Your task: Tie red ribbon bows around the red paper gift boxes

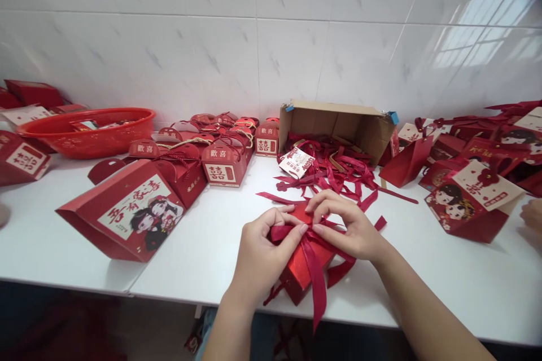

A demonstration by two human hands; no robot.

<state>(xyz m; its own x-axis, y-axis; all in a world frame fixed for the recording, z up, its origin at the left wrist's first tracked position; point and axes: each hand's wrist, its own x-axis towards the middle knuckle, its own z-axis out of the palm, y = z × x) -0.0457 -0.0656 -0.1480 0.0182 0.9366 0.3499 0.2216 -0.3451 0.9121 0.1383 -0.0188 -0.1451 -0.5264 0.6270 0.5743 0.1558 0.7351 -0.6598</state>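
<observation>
A small red gift box (pixel 301 271) stands on the white table (pixel 212 242) near its front edge. A dark red ribbon (pixel 315 276) is wrapped over it, its ends hanging down the front. My left hand (pixel 265 248) pinches the ribbon at the top of the box from the left. My right hand (pixel 345 223) pinches the same ribbon from the right, fingertips meeting the left hand's over the knot.
Behind lies an open cardboard box (pixel 339 124) on its side, spilling red ribbons (pixel 334 172). Finished small red boxes (pixel 220 163) cluster at back left by a red plastic basket (pixel 87 130). A large red printed bag (pixel 127 211) lies left; more bags (pixel 474 197) right. Another person's fingers (pixel 532 215) show at the right edge.
</observation>
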